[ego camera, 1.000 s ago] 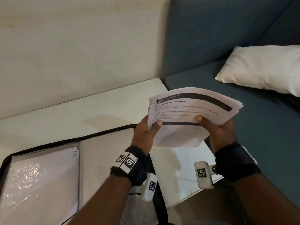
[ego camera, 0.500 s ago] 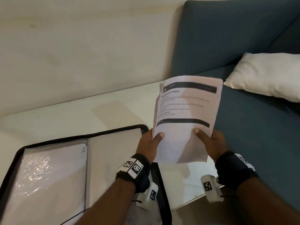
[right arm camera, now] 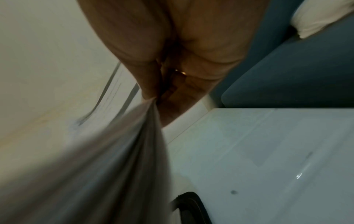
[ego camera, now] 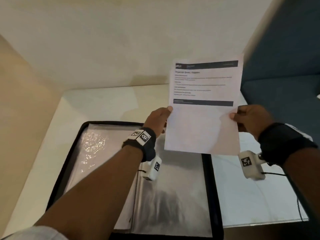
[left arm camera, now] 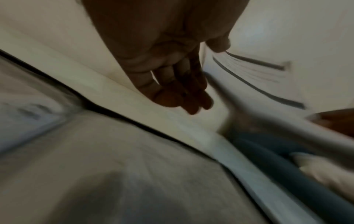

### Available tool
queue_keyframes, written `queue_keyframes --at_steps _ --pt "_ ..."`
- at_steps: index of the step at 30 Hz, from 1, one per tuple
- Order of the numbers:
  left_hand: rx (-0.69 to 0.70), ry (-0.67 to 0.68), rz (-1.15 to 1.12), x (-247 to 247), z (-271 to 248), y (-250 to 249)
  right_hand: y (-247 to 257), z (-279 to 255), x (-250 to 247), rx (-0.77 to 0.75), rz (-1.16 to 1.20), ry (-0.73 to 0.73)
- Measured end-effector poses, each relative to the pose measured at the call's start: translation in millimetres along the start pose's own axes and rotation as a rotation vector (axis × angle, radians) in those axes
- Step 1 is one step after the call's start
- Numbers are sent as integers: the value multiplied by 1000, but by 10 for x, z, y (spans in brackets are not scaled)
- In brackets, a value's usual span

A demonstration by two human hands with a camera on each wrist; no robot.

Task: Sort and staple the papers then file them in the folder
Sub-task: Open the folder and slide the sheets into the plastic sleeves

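While the left hand [ego camera: 158,118] and right hand [ego camera: 249,118] pinch the papers [ego camera: 204,108] by their side edges, the sheets stand upright above the open folder [ego camera: 210,187] on the surface [ego camera: 110,104], long axis vertical, heading uppermost. Filing seems imminent; no staple is discernible.

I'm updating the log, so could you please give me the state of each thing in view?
White printed papers: held upright above the table, off the folder.
Black-edged folder with clear plastic sleeves: open flat on the white table.
Left hand: pinches the papers' left edge.
Right hand: pinches the right edge.
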State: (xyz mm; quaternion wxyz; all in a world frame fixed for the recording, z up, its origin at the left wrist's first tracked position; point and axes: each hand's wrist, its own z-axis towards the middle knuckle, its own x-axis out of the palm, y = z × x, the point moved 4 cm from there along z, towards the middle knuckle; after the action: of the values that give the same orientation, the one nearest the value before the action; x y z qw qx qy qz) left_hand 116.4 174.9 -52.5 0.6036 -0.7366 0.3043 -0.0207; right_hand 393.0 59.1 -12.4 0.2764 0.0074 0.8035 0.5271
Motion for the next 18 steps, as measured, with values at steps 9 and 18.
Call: queue_keyframes --at_steps 9,18 --pt "244 6 1105 -288 50 816 -955 764 -293 212 -81 -187" --pt "173 19 1013 -258 84 718 -366 129 -95 255 276 -350"
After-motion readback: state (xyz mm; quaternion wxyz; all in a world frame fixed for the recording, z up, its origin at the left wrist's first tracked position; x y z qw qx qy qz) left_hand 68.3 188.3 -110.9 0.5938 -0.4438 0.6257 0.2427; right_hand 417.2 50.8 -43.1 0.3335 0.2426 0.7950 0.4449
